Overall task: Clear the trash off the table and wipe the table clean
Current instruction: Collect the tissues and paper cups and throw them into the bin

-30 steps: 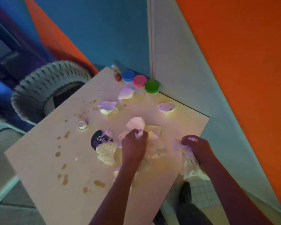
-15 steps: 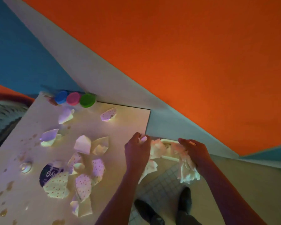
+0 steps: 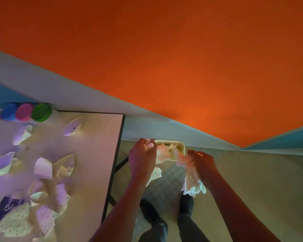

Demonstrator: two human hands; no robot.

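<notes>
Trash scraps (image 3: 42, 168) litter the table (image 3: 94, 154) at my left, beside three coloured lids (image 3: 25, 112). My left hand (image 3: 143, 158) pinches crumpled paper (image 3: 162, 153) over the small bin (image 3: 179, 145) on the floor; my right hand (image 3: 202, 164) clutches a white wad (image 3: 193, 186) just beside it. I'd centre each fist above the rim before letting go, so nothing drifts onto the tiles. Compared with half a second ago, both hands sit closer to the bin, and more of it shows.
</notes>
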